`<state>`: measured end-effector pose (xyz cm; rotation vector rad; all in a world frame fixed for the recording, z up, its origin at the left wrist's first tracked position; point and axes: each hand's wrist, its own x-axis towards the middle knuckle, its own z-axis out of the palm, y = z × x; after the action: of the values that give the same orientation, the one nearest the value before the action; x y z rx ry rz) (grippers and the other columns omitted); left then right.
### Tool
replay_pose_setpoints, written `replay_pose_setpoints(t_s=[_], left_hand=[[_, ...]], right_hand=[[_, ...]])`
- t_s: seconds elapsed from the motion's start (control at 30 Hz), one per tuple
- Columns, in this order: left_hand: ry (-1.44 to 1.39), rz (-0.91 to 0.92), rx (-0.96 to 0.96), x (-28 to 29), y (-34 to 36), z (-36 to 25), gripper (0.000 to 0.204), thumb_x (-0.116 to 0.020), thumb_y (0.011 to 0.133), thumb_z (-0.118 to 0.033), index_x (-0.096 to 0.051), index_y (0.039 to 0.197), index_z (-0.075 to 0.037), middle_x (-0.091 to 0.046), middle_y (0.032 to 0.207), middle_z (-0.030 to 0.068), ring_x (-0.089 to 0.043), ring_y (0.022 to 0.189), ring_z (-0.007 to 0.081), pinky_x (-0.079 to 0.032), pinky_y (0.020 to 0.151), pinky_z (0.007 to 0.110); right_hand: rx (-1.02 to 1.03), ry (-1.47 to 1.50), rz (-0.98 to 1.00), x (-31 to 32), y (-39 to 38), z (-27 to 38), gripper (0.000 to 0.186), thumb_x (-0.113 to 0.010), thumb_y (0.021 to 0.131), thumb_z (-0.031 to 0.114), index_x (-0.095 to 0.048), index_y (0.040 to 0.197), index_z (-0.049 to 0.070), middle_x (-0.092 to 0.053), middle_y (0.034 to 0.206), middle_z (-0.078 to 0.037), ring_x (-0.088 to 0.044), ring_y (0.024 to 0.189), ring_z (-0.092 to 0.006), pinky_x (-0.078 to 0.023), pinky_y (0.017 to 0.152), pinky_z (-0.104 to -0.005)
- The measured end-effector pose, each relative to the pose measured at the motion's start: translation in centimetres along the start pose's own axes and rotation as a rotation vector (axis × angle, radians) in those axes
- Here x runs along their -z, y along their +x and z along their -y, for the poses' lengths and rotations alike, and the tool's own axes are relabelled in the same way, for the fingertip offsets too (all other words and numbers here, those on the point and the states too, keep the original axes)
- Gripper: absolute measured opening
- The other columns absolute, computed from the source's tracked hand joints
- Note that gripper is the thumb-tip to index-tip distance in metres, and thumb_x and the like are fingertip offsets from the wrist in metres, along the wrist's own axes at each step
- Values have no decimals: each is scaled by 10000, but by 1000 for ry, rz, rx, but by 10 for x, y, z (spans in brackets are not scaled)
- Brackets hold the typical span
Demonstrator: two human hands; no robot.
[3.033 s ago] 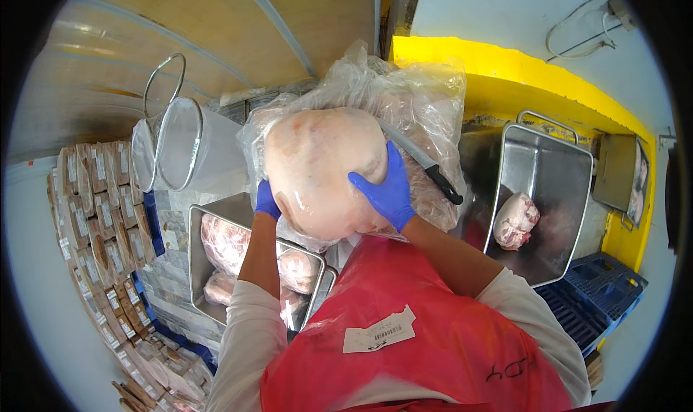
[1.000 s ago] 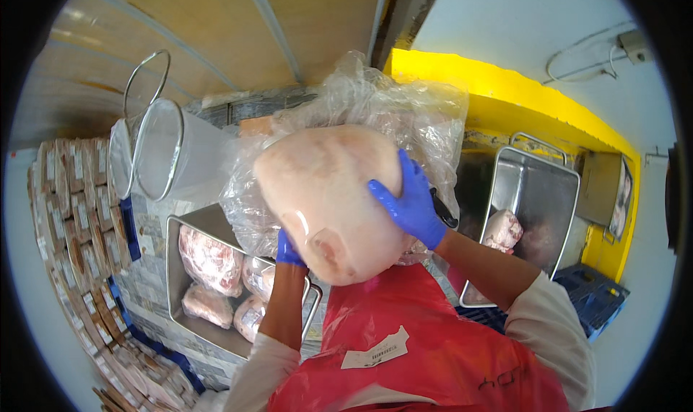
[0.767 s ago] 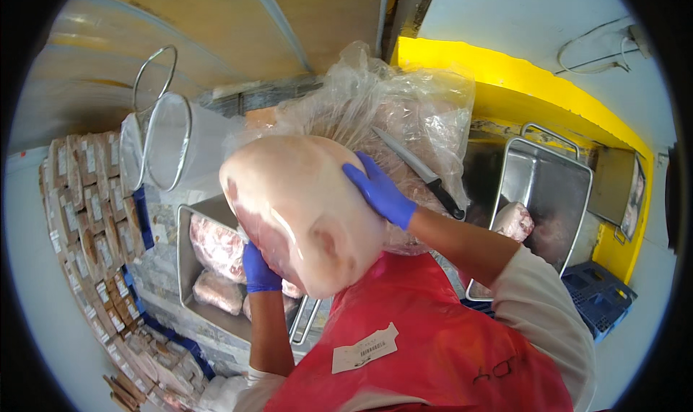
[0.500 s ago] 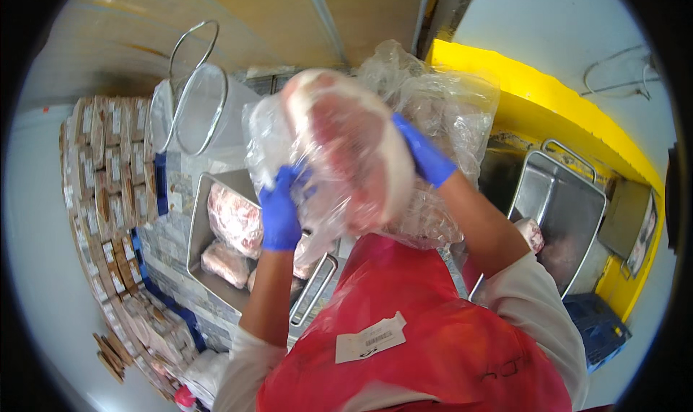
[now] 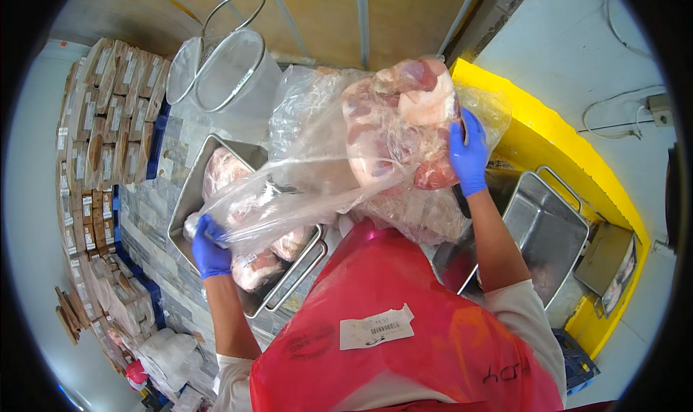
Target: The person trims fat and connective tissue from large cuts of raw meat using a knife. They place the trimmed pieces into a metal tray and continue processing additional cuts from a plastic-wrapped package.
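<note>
A sheet of clear plastic film [image 5: 289, 195] is gripped in my blue-gloved left hand [image 5: 211, 247], over the left metal bin. Stretched taut, it runs across to a pile of raw meat pieces [image 5: 393, 134] in front of me. My blue-gloved right hand [image 5: 469, 156] lies against the right side of the pile, fingers stretched upward and apart. More crumpled clear plastic lies around and under the meat. Below the film, the left metal bin [image 5: 180, 217] holds several pieces of meat [image 5: 258, 270], partly covered by the plastic.
At right stands a second metal bin [image 5: 548, 224], beside a yellow barrier [image 5: 570, 159]. A clear bag hangs in a metal hoop frame [image 5: 253, 69] at the far left. Stacked cartons [image 5: 108, 130] line the left wall. A dark blue crate [image 5: 575, 361] sits at lower right.
My left hand has swung left and down, pulling the plastic out taut. The large meat piece raised between my hands is now down among the pile; my right hand has moved right.
</note>
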<state>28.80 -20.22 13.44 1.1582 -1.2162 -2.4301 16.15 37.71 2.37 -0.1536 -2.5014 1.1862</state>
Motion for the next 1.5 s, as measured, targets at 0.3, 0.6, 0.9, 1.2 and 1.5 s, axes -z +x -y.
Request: replay_pose_setpoints(t_s=[0.3, 0.6, 0.9, 1.2, 1.5], left_hand=[[103, -87, -125, 54, -15, -7, 104, -573, 983, -154, -616, 895, -119, -443, 608, -58, -396, 508, 63, -328, 469, 228], [977, 54, -730, 2, 35, 72, 229, -666, 936, -201, -680, 976, 24, -537, 625, 17, -529, 592, 110, -445, 535, 337], [1446, 942, -883, -176, -18, 178, 501, -729, 843, -460, -695, 1050, -4, -696, 945, 249, -673, 868, 433, -535, 732, 493], [1572, 1227, -1222, -206, -10, 215, 249, -667, 854, -318, -675, 948, -88, -689, 854, 165, -684, 753, 352, -542, 668, 467], [1373, 1092, -1433, -197, -29, 182, 230, -736, 813, -311, -693, 894, -101, -673, 761, 127, -675, 657, 329, -551, 583, 429]], right_hand=[[520, -265, 370, -50, -100, 117, 649, -711, 843, 437, -570, 1365, 77, -478, 1466, -178, -378, 1411, -371, -252, 1179, -540], [464, -365, 576, -19, -124, 127, 172, -591, 917, 231, -592, 920, 59, -628, 922, -133, -602, 974, -341, -445, 940, -503], [297, -269, 565, 32, -188, 146, 172, -615, 909, 234, -572, 846, 79, -621, 770, -134, -629, 726, -368, -507, 678, -486], [246, -199, 634, 42, -171, 156, 219, -661, 880, 260, -642, 750, 85, -633, 806, -124, -652, 759, -334, -529, 670, -457], [189, -278, 135, 6, -113, 124, 181, -705, 832, 197, -681, 978, 92, -607, 907, -129, -614, 871, -341, -514, 763, -452]])
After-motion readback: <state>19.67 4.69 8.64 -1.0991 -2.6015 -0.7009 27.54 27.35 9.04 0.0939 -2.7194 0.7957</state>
